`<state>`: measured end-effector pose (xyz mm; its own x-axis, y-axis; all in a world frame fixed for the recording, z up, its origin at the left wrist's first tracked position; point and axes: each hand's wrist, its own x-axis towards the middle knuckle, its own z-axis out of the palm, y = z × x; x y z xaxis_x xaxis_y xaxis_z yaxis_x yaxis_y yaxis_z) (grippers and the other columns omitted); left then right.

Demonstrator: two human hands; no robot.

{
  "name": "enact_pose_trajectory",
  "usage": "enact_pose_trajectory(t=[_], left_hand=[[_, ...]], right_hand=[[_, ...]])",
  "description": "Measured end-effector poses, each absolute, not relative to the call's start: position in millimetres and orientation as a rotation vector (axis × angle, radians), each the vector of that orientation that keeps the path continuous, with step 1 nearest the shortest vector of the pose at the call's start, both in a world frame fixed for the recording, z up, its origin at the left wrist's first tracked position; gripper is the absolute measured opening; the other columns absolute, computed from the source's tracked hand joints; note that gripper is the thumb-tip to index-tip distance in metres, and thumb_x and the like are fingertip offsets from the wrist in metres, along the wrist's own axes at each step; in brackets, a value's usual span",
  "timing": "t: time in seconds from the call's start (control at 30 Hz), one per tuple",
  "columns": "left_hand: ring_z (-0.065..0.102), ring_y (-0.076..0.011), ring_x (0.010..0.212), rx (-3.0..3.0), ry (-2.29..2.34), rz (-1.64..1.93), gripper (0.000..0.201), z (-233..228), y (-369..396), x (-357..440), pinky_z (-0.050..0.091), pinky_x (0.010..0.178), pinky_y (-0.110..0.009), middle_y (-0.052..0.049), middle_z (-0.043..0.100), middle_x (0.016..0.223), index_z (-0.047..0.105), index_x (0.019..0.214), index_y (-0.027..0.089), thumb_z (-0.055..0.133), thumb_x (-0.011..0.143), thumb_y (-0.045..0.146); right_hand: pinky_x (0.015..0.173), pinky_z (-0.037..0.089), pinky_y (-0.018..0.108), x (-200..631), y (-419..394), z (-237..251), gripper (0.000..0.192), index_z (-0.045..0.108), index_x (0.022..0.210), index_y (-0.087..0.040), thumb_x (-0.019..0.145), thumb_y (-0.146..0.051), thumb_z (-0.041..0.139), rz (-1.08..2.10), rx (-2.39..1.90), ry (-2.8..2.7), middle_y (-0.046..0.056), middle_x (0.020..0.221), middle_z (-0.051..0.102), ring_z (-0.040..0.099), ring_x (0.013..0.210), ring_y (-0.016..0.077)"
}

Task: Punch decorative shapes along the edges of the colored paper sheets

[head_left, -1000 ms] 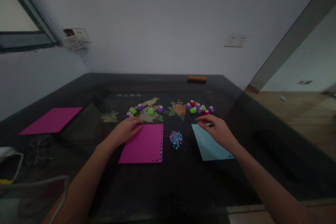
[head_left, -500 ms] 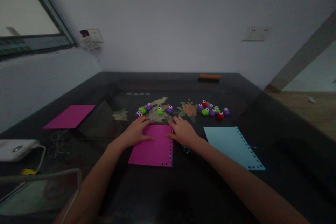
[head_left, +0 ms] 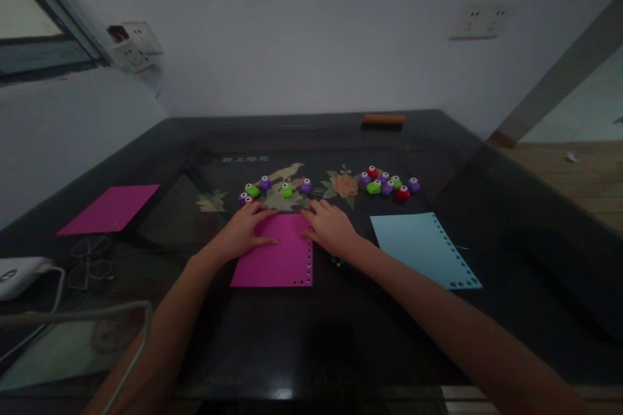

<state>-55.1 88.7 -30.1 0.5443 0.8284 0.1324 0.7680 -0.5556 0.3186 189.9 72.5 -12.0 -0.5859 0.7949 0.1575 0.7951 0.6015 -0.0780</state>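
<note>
Resting flat on the dark table (head_left: 341, 350), a magenta sheet (head_left: 277, 259) with a row of punched holes along its right edge is pressed at its far end by both hands. The left hand (head_left: 242, 233) is laid on the sheet's upper left part, fingers spread and nothing gripped; the right hand (head_left: 331, 230) is laid palm down at the upper right corner, fingers extended, nothing clasped. A light blue sheet (head_left: 421, 248) is seen to the right, well apart. Small coloured punches (head_left: 389, 183) are clustered beyond the sheets, and another magenta sheet (head_left: 109, 209) lies far left.
</note>
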Motion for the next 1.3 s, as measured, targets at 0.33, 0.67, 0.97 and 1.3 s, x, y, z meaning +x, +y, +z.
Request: enact_pose_trajectory(t=[0.33, 0.67, 0.97, 1.3], left_hand=[[0.050, -0.0271, 0.110, 2.545, 1.343, 0.393, 0.056, -25, 85, -51, 0.039, 0.099, -0.042, -0.010, 0.051, 0.115, 0.057, 0.119, 0.020, 0.067, 0.074, 0.051], [0.052, -0.0289, 0.106, 2.527, 1.411, 0.399, 0.051, -17, 82, -45, 0.042, 0.093, -0.045, -0.010, 0.057, 0.110, 0.053, 0.107, 0.018, 0.072, 0.068, 0.046], [0.056, -0.0278, 0.102, 2.533, 1.424, 0.512, 0.032, -14, 84, -48, 0.043, 0.090, -0.043, -0.009, 0.062, 0.104, 0.056, 0.102, 0.019, 0.060, 0.079, 0.041], [0.063, -0.0215, 0.085, 2.022, 1.545, 0.965, 0.027, -3, 83, -54, 0.049, 0.078, -0.034, -0.006, 0.068, 0.093, 0.062, 0.096, 0.018, 0.058, 0.080, 0.039]], right_hand=[[0.079, 0.047, 0.036, 190, 71, -9, 0.037, 0.059, 0.115, -0.016, 0.083, -0.033, 0.063, 0.015, -1.327, -2.631, 0.011, 0.109, 0.059, 0.054, 0.101, 0.0260], [0.081, 0.047, 0.035, 187, 70, -9, 0.017, 0.063, 0.097, -0.013, 0.084, -0.023, 0.060, 0.082, -1.293, -2.579, 0.012, 0.106, 0.059, 0.054, 0.101, 0.0239], [0.071, 0.042, 0.028, 188, 73, -14, 0.008, 0.063, 0.081, -0.016, 0.084, -0.020, 0.056, 0.308, -1.370, -2.482, 0.006, 0.091, 0.063, 0.058, 0.090, 0.0191], [0.058, 0.036, 0.025, 192, 82, -9, 0.018, 0.062, 0.070, -0.017, 0.079, -0.032, 0.065, 0.554, -1.421, -2.324, 0.002, 0.071, 0.063, 0.057, 0.067, 0.0141]])
